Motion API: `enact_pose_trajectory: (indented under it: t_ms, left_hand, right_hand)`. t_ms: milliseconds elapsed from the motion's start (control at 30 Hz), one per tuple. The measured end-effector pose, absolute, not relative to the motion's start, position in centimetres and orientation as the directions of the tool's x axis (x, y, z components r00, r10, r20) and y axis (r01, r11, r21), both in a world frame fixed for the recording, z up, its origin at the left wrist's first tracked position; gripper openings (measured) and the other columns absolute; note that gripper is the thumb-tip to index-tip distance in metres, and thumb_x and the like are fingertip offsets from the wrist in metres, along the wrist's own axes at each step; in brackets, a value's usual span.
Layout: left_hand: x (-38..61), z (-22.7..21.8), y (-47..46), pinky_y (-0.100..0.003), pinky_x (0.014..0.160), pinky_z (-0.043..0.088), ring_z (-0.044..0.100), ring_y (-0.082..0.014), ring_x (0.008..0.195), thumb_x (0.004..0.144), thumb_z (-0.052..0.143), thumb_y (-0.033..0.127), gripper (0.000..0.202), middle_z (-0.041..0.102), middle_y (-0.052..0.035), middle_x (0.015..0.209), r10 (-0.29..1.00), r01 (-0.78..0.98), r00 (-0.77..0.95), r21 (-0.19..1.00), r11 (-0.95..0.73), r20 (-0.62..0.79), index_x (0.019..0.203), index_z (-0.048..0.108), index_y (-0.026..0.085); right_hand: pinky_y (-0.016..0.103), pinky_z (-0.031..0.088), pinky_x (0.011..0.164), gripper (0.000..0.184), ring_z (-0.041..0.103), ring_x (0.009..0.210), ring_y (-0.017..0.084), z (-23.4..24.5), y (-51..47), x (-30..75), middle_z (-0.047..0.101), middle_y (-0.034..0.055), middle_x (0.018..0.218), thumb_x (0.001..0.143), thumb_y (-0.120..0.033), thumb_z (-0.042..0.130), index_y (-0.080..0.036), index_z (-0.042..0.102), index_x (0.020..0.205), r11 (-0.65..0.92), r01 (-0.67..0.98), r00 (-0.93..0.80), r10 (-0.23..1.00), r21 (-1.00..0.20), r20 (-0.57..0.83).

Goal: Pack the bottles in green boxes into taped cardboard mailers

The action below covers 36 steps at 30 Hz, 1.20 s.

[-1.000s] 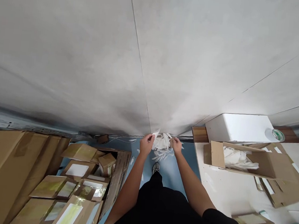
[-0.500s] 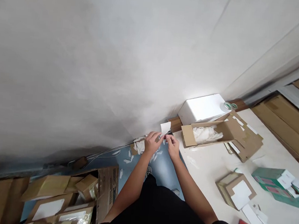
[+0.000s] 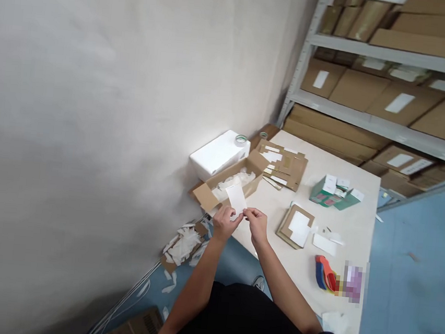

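A white label (image 3: 236, 196) is held up in front of me, its lower edge pinched between both hands. My left hand (image 3: 225, 223) has thumb and fingers closed on its lower left side. At the lower right corner, my right hand (image 3: 256, 225) grips it with the fingertips. Just behind the label stands an open cardboard box (image 3: 205, 196) with crumpled white packing paper (image 3: 240, 179) inside. To the right of my hands, a small cardboard box (image 3: 285, 228) with white labels on top lies on the white table (image 3: 264, 265).
A white box (image 3: 218, 153) with a tape roll (image 3: 241, 139) stands against the wall. Flattened cardboard (image 3: 295, 169), green boxes (image 3: 324, 192) and a red-and-blue tape dispenser (image 3: 324, 274) lie on the table. Paper scraps (image 3: 183, 244) litter the floor. Shelves (image 3: 369, 115) hold cartons.
My view has swung right, bringing the shelves and more of the table into sight. My hands have moved from over the floor to the table's edge, still holding the label.
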<state>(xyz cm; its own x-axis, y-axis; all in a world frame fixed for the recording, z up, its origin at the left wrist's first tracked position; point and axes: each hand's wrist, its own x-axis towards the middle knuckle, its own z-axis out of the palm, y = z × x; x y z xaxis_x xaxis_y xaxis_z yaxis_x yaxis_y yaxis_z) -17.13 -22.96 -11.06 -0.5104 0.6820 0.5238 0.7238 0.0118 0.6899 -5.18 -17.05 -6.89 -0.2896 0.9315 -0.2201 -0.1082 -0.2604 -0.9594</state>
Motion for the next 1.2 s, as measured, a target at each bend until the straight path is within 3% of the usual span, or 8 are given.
enact_pose_trajectory:
  t_ms: [200, 300, 433, 567, 733, 933, 1067, 1200]
  left_hand:
    - [-7.9, -10.7, -17.2, -0.030, 0.064, 0.040, 0.055, -0.0172, 0.064, 0.095, 0.068, 0.042, 0.037, 0.056, -0.0009, 0.064, 0.727, 0.864, -0.222, 0.476, -0.161, 0.649, 0.067, 0.053, 0.024]
    - [-3.9, -10.9, -15.2, -0.031, 0.065, 0.041, 0.057, -0.0181, 0.067, 0.093, 0.072, 0.046, 0.037, 0.057, -0.0019, 0.066, 0.772, 0.860, -0.122, 0.454, -0.232, 0.624, 0.070, 0.054, 0.024]
    - [0.3, -11.6, -13.1, -0.030, 0.068, 0.045, 0.059, -0.0171, 0.070, 0.085, 0.078, 0.051, 0.035, 0.062, -0.0019, 0.074, 0.850, 0.744, -0.208, 0.643, -0.184, 0.484, 0.076, 0.058, 0.024]
    - [2.4, -13.1, -11.0, -0.027, 0.068, 0.049, 0.062, -0.0144, 0.070, 0.087, 0.071, 0.050, 0.030, 0.069, -0.0018, 0.086, 0.864, 0.339, -0.486, 0.940, 0.044, 0.134, 0.085, 0.057, 0.023]
    - [2.3, -15.4, -8.9, -0.030, 0.078, 0.054, 0.067, -0.0169, 0.077, 0.074, 0.079, 0.041, 0.035, 0.069, -0.0003, 0.078, 0.911, 0.040, -0.408, 0.995, 0.090, -0.066, 0.078, 0.048, 0.024]
    - [1.9, -18.6, -7.8, -0.028, 0.073, 0.050, 0.061, -0.0149, 0.069, 0.076, 0.074, 0.037, 0.030, 0.062, 0.0027, 0.071, 0.920, 0.145, -0.385, 0.979, 0.143, -0.077, 0.071, 0.048, 0.024]
    - [1.9, -21.5, -7.3, -0.026, 0.068, 0.046, 0.055, -0.0142, 0.065, 0.077, 0.070, 0.037, 0.026, 0.057, 0.0038, 0.067, 0.939, 0.254, -0.326, 0.946, 0.201, -0.112, 0.068, 0.049, 0.024]
    - [2.0, -24.7, -6.6, -0.026, 0.067, 0.044, 0.055, -0.0150, 0.065, 0.077, 0.065, 0.032, 0.021, 0.057, 0.0034, 0.065, 0.942, 0.317, -0.294, 0.913, 0.256, -0.162, 0.066, 0.049, 0.024]
  right_hand:
    - [0.028, 0.044, 0.065, 0.017, 0.053, 0.066, 0.015, -7.5, -13.1, 4.4, 0.061, -0.0012, 0.061, 0.067, -0.035, 0.072, -0.018, 0.071, 0.065, -0.301, -0.197, -0.063, 0.954, -0.933, -0.294]
    - [0.029, 0.046, 0.067, 0.022, 0.058, 0.070, 0.017, -8.3, -11.5, 8.7, 0.065, 0.0004, 0.065, 0.067, -0.040, 0.075, -0.018, 0.072, 0.069, -0.293, -0.276, 0.044, 0.948, -0.915, -0.316]
    - [0.031, 0.049, 0.073, 0.031, 0.065, 0.080, 0.021, -9.5, -9.6, 13.6, 0.071, 0.0033, 0.076, 0.070, -0.048, 0.077, -0.018, 0.075, 0.081, -0.270, -0.323, 0.140, 0.934, -0.907, -0.328]
    - [0.031, 0.050, 0.078, 0.034, 0.067, 0.084, 0.020, -11.3, -8.8, 16.1, 0.074, 0.0039, 0.083, 0.072, -0.050, 0.078, -0.019, 0.076, 0.086, -0.273, -0.318, 0.125, 0.937, -0.908, -0.325]
    - [0.032, 0.051, 0.079, 0.039, 0.069, 0.085, 0.021, -14.4, -9.0, 16.5, 0.074, 0.0049, 0.084, 0.074, -0.054, 0.078, -0.019, 0.077, 0.090, -0.313, -0.318, 0.101, 0.927, -0.895, -0.361]
    - [0.033, 0.052, 0.076, 0.038, 0.066, 0.098, 0.026, -20.0, -7.9, 16.5, 0.073, 0.0106, 0.108, 0.073, -0.056, 0.075, -0.020, 0.078, 0.084, -0.285, -0.122, 0.255, 0.917, -0.951, -0.307]
    - [0.033, 0.050, 0.069, 0.037, 0.063, 0.075, 0.023, -24.2, -7.6, 16.3, 0.070, 0.0051, 0.077, 0.076, -0.053, 0.067, -0.018, 0.074, 0.083, -0.358, -0.032, 0.265, 0.897, -0.933, -0.353]
    - [0.031, 0.048, 0.070, 0.037, 0.062, 0.067, 0.022, -27.5, -7.8, 15.8, 0.062, -0.0032, 0.062, 0.072, -0.041, 0.068, -0.018, 0.068, 0.102, -0.434, 0.130, 0.378, 0.853, -0.892, -0.360]
